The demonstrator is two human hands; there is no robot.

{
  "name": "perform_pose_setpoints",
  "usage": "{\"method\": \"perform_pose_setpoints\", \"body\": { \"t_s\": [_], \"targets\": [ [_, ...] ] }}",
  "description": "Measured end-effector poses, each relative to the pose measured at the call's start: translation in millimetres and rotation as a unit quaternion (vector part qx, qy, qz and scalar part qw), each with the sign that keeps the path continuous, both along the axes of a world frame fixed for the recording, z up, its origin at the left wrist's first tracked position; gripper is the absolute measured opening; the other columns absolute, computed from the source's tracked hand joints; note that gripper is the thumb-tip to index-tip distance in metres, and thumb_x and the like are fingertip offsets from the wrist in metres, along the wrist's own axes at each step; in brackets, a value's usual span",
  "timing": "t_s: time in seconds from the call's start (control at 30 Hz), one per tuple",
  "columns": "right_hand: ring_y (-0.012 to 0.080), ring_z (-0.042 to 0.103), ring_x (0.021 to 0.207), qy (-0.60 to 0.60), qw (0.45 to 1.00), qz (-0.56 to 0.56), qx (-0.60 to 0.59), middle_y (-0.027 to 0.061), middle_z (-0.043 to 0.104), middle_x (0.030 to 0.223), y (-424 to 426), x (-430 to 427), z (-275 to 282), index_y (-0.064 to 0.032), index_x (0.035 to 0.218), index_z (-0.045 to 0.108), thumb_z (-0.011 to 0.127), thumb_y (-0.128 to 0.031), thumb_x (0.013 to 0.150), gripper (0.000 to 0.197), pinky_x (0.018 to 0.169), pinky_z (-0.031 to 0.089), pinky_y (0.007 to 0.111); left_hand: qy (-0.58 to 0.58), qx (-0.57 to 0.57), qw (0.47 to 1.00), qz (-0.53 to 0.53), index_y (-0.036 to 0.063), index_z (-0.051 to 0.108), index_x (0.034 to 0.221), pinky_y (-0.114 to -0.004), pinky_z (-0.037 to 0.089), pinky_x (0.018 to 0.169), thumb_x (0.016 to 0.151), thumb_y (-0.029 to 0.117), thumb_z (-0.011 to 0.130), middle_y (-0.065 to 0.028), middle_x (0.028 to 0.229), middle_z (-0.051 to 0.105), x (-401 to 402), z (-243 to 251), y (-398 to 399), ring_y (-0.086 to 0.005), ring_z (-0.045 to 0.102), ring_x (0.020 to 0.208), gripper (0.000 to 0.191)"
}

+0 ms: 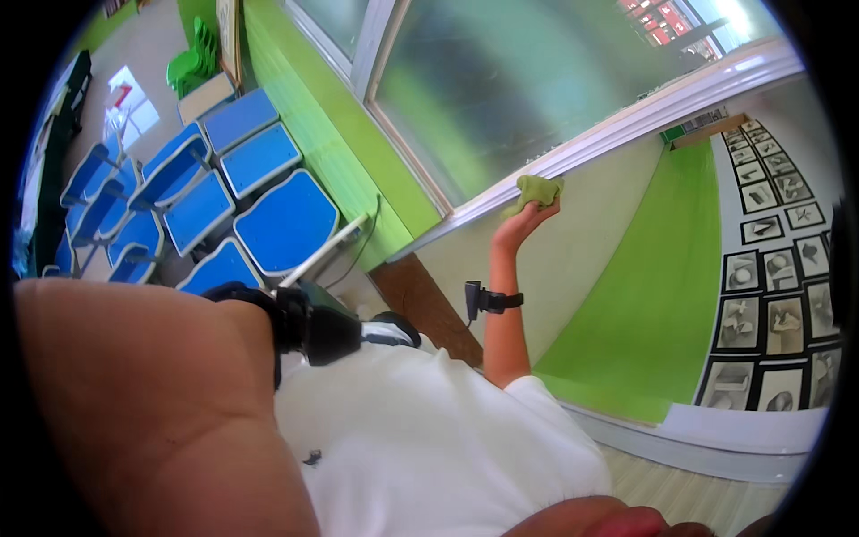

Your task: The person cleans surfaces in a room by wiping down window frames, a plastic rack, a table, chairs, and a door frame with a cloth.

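Observation:
My right hand (515, 228) is raised, its fingers closed on a folded green cloth (541, 188). The cloth lies against the white lower rail (604, 142) of a window frame. Above that rail is a large glass pane (496, 101), hazy and reflecting light. A black band (503, 302) with a small device is strapped round my right forearm. On the left, a bare arm (161, 403) fills the near part of the view, beside a black strapped device (325, 329). My left hand itself is out of view.
Several blue-topped desks and chairs (288, 221) stand at the left, close to the green wall (315, 134). Stacked green chairs (194, 60) are farther off. Framed drawings (782, 322) hang on the right. A brown strip (429, 309) runs below the window.

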State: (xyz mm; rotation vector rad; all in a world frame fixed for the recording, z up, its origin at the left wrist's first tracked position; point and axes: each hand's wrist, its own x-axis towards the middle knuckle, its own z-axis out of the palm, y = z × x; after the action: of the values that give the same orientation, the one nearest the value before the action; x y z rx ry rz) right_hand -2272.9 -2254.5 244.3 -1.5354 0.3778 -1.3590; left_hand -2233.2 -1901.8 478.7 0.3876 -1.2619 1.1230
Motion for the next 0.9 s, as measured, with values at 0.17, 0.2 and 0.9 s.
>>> {"method": "perform_pose_setpoints", "body": {
  "t_s": [0.17,0.2,0.9],
  "targets": [
    [0.0295,0.046,0.111,0.011,0.992,-0.099,-0.080,0.0237,0.038,0.123,-24,22,19,0.0053,0.130,0.022,0.044,-0.022,0.097,0.048,0.098,0.040,0.041,-0.034,-0.012,0.999,-0.002,0.0069,0.055,0.106,-0.039,0.045,0.077,0.081,0.023,0.065,-0.0111,0.098,0.059,0,3,1,-0.0268,0.057,0.089,0.032],
    [0.0279,0.048,0.107,0.016,0.977,-0.165,-0.136,0.0217,0.039,0.119,-27,24,28,0.0052,0.127,0.024,0.046,-0.026,0.098,0.048,0.094,0.043,0.039,-0.037,-0.008,0.999,0.003,0.0069,0.055,0.106,-0.039,0.045,0.076,0.081,0.023,0.065,-0.0110,0.098,0.059,1,4,-3,-0.0268,0.057,0.089,0.032],
    [0.0357,0.030,0.129,-0.026,0.954,0.158,-0.252,0.0230,0.018,0.140,-75,10,74,0.0015,0.144,0.006,0.082,-0.026,0.067,0.112,0.108,0.030,0.049,-0.060,0.012,0.977,0.202,0.0075,0.055,0.104,-0.037,0.043,0.073,0.078,0.018,0.067,-0.0098,0.093,0.058,-56,38,-195,-0.0253,0.055,0.085,0.031]
  ]
}}
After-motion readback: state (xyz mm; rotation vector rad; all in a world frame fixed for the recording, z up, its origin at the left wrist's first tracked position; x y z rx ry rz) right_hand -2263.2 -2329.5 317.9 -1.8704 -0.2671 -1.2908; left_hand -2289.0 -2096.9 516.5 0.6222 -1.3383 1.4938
